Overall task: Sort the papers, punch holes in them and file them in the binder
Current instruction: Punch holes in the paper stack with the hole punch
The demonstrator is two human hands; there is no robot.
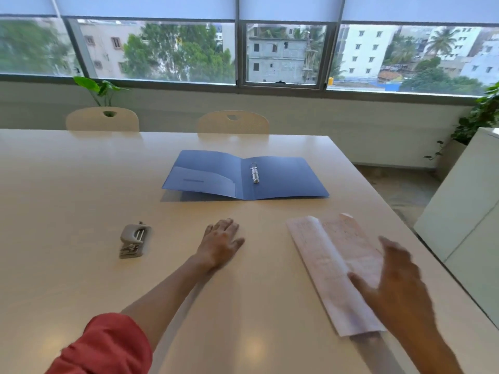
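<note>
Two bare hands are what I have in view, and neither grip holds anything. My left hand lies palm down on the tabletop, fingers spread and flat, near the middle of the scene; its forearm runs back to a rolled red sleeve that is cut off at the near edge. My right hand is open too, fingers splayed over the near right part of the papers. It is smeared by motion, so I cannot tell whether its fingertips press on the sheets or hang just above them.

Those papers lie as a long, narrow stack angled from the far left to the near right, with a fold or raised ridge running along their length. Faint writing covers them but is too blurred to read, and the hand hides part of their right side.

Left of my left hand, well apart from it, sits the grey hole punch. Farther off, across the middle of the tabletop, the blue binder lies open and flat, its metal rings showing just right of the spine and a pocket on its left cover.

Beyond the far edge I see only the tops of two pale chair backs.
</note>
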